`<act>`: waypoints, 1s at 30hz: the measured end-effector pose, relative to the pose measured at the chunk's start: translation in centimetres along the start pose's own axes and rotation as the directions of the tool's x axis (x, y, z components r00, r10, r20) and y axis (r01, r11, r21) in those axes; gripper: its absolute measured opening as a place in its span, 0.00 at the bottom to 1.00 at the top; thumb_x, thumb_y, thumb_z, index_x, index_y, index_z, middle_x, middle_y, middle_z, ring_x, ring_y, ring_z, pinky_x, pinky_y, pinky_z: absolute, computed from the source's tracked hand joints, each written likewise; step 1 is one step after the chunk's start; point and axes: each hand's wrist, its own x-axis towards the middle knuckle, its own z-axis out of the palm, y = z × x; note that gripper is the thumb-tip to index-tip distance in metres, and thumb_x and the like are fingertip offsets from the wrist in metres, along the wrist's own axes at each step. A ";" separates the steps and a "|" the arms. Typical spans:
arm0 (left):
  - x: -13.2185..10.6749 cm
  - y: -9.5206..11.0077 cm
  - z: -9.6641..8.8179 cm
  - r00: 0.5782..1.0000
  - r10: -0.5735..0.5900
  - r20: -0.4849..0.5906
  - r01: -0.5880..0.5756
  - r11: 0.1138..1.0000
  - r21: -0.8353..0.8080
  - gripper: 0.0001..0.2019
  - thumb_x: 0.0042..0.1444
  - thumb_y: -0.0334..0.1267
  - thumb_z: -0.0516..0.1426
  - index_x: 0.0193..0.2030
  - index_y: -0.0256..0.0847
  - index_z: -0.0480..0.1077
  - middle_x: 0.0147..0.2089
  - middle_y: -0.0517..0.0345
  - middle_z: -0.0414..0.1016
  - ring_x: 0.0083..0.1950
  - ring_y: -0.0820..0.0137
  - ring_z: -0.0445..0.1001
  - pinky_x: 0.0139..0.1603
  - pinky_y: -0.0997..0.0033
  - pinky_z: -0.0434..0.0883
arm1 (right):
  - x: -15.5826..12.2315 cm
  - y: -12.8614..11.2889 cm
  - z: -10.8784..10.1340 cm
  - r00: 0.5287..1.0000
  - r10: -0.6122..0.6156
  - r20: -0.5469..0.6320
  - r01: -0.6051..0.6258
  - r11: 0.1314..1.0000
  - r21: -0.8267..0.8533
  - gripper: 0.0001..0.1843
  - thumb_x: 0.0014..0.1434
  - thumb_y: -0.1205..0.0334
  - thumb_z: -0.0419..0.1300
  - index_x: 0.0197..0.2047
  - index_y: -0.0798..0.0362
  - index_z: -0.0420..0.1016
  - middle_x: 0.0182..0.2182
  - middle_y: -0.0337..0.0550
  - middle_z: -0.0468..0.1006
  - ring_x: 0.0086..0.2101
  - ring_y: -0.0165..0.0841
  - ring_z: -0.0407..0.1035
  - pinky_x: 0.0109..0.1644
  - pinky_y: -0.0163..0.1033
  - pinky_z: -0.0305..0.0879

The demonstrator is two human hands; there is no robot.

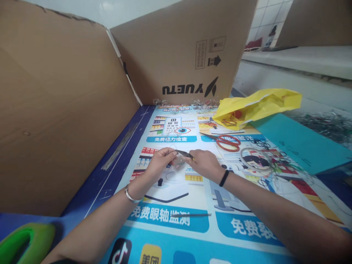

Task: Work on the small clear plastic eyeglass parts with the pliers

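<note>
Red-handled scissors [216, 139] lie on a poster [154, 234] with Chinese print, near a yellow bag [266, 104] and a teal sheet [302, 143]. Behind stands a cardboard panel [170, 58] marked YUETU upside down; a green tape roll [41, 236] sits front left.

left hand [162, 160] wears a silver bangle [130, 198], right hand [206, 162] a black band [224, 178]; sleeve [64, 261] possibly dark.

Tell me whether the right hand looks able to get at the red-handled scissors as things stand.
Probably yes: the red-handled scissors lie close beyond the right hand with nothing visible between, though it holds a black tool that might need setting down first.
</note>
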 end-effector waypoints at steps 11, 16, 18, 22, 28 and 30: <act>0.2 -0.3 -0.5 0.996 -0.025 0.086 0.030 0.998 -0.054 0.09 0.49 0.42 0.58 0.30 0.37 0.67 0.23 0.63 0.67 0.23 0.79 0.64 0.27 0.77 0.61 | 0.4 0.8 0.1 0.997 -0.075 0.000 0.075 0.996 0.054 0.25 0.60 0.42 0.40 0.34 0.51 0.70 0.31 0.42 0.75 0.31 0.32 0.67 0.30 0.35 0.48; 0.3 -0.3 -0.7 0.994 -0.017 0.106 0.019 1.000 -0.022 0.10 0.48 0.42 0.58 0.30 0.37 0.67 0.20 0.64 0.66 0.22 0.78 0.63 0.26 0.77 0.61 | 0.5 1.1 0.1 0.990 -0.138 -0.033 0.139 0.990 0.021 0.24 0.59 0.44 0.43 0.34 0.52 0.70 0.32 0.43 0.75 0.33 0.32 0.67 0.34 0.35 0.50; 0.4 -0.3 -0.8 0.995 -0.024 0.101 0.023 1.000 0.011 0.10 0.48 0.42 0.58 0.31 0.37 0.68 0.20 0.64 0.66 0.22 0.79 0.62 0.26 0.78 0.60 | 0.5 1.1 0.0 0.990 -0.137 -0.033 0.137 0.990 -0.014 0.24 0.59 0.44 0.43 0.35 0.53 0.70 0.32 0.44 0.75 0.34 0.33 0.67 0.35 0.36 0.50; 0.3 -0.2 -0.8 0.995 -0.062 0.077 0.056 0.996 0.075 0.10 0.47 0.43 0.59 0.30 0.37 0.67 0.20 0.65 0.66 0.20 0.80 0.60 0.23 0.79 0.57 | 0.4 1.0 0.0 0.990 -0.136 -0.028 0.134 0.989 -0.067 0.21 0.59 0.47 0.45 0.37 0.54 0.71 0.33 0.46 0.74 0.35 0.34 0.66 0.37 0.37 0.50; 0.3 -0.4 -1.1 0.993 -0.035 0.115 0.026 0.996 0.084 0.10 0.48 0.42 0.58 0.31 0.37 0.68 0.20 0.65 0.66 0.21 0.80 0.61 0.26 0.78 0.59 | 0.4 1.1 0.2 0.985 -0.161 -0.062 0.154 0.982 -0.107 0.20 0.59 0.49 0.46 0.37 0.55 0.71 0.33 0.48 0.74 0.34 0.35 0.66 0.38 0.38 0.50; 0.3 -0.5 -1.2 0.989 -0.030 0.143 0.020 0.997 0.070 0.10 0.48 0.43 0.58 0.31 0.37 0.68 0.21 0.64 0.66 0.22 0.80 0.62 0.26 0.78 0.59 | 0.4 1.1 0.3 0.983 -0.169 -0.069 0.162 0.981 -0.106 0.19 0.59 0.49 0.47 0.37 0.55 0.71 0.32 0.47 0.74 0.34 0.35 0.66 0.37 0.38 0.50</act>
